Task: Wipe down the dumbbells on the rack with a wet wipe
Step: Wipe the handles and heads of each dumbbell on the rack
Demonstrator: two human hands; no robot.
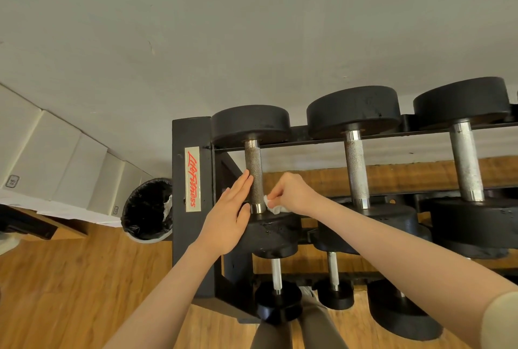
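From the head view, the right hand (291,194) pinches a white wipe (272,205) against the leftmost dumbbell (253,177) at the rack (192,180) end, left hand (228,214) flat with straight fingers beside its handle, bin (148,210) just left

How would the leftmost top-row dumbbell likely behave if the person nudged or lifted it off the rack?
The leftmost dumbbell has thick round black heads and a metal handle, so it is probably heavy and rigid. Round heads suggest it could roll once off the rack. The knurled handle, touched by the left hand, should grip well unless damp from the wipe the right hand pinches.
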